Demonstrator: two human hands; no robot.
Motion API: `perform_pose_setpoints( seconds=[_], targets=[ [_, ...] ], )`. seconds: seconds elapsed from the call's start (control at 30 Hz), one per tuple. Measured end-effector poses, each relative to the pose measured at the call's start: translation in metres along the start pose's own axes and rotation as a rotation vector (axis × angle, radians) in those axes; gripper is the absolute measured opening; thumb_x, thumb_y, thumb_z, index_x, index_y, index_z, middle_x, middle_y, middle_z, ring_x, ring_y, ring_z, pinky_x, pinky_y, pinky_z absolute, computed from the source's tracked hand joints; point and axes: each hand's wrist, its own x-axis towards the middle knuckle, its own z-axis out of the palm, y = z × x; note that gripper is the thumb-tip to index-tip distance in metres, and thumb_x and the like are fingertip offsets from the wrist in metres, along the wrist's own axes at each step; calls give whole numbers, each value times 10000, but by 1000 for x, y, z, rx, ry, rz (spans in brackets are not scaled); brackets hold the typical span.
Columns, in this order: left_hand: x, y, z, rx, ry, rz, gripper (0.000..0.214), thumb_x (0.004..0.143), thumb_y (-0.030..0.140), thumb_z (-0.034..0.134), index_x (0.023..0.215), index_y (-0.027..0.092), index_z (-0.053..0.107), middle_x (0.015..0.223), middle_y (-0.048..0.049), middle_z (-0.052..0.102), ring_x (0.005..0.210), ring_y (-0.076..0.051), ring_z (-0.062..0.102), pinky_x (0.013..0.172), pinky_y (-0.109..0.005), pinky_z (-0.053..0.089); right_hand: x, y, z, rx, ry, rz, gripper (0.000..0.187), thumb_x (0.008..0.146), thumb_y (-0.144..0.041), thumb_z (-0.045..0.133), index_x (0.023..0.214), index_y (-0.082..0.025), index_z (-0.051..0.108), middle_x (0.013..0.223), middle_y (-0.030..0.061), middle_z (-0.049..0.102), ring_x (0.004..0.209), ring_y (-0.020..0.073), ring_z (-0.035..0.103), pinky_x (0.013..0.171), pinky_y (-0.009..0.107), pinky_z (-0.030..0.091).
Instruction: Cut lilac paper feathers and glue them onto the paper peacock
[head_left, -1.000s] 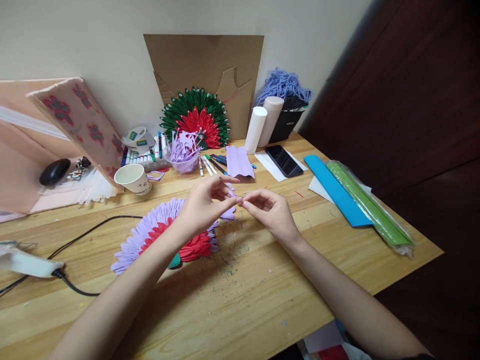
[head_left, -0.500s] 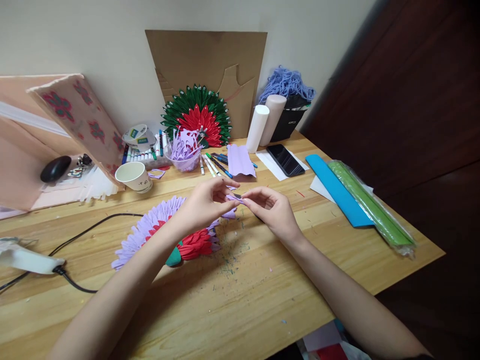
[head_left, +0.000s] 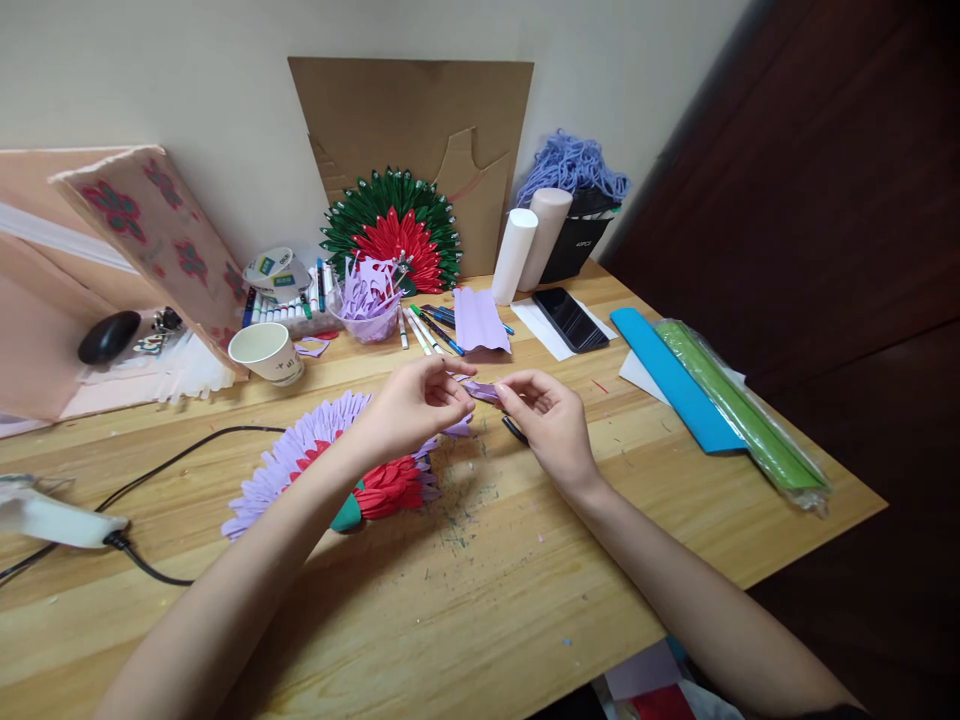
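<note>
My left hand [head_left: 416,405] and my right hand [head_left: 547,420] meet above the middle of the wooden table [head_left: 480,600]. Both pinch a small purple paper piece [head_left: 484,391] between thumb and fingers. A thin dark object [head_left: 514,430] shows under my right hand; I cannot make out what it is. Just below my left hand lies a fan-shaped craft of purple and red paper petals [head_left: 330,470] with a teal base.
A paper cup [head_left: 266,353], markers [head_left: 424,330], a clear bowl of purple cut-outs [head_left: 367,305], a purple sheet [head_left: 480,320], a phone [head_left: 570,318], blue and green paper rolls [head_left: 705,390] lie around. A glue gun [head_left: 52,520] with its cable sits at the left.
My fingers have shifted on the purple piece, and it now lies more stretched out between the two hands. The dark object has come into sight under my right hand.
</note>
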Motion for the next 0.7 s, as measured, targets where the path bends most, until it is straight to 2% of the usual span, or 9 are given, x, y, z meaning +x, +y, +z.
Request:
perform_pose_setpoints(
  seconds=[0.13,0.3,0.5,0.7],
  targets=[
    [-1,-1,3,3,20,-5,283,705,216,655,951,108,565,721,-16,613,646,-105,584,612,-253,512,1,3,0,31,30,0,129,761,-305,632,792,-181,616,760,14,660,710,129,629,674,260,524],
    [2,-7,7,78,53,-38,240,749,360,614,780,123,597,758,-54,648,683,-135,603,620,-276,499,-1,4,2,61,-13,-7,123,763,-300,634,796,-182,623,781,20,665,746,140,635,712,276,530],
    [4,-8,3,17,27,-61,175,729,298,633,762,130,597,742,-41,654,687,-132,606,633,-270,495,-1,-2,3,78,-1,18,141,752,-312,644,800,-181,629,752,15,670,689,129,626,678,269,534],
    [2,-1,3,51,27,-46,209,759,336,604,713,133,600,684,-20,621,628,-107,567,579,-234,473,-1,-5,3,101,-19,46,140,744,-299,655,816,-182,628,744,10,668,657,117,618,651,256,533]
  ],
)
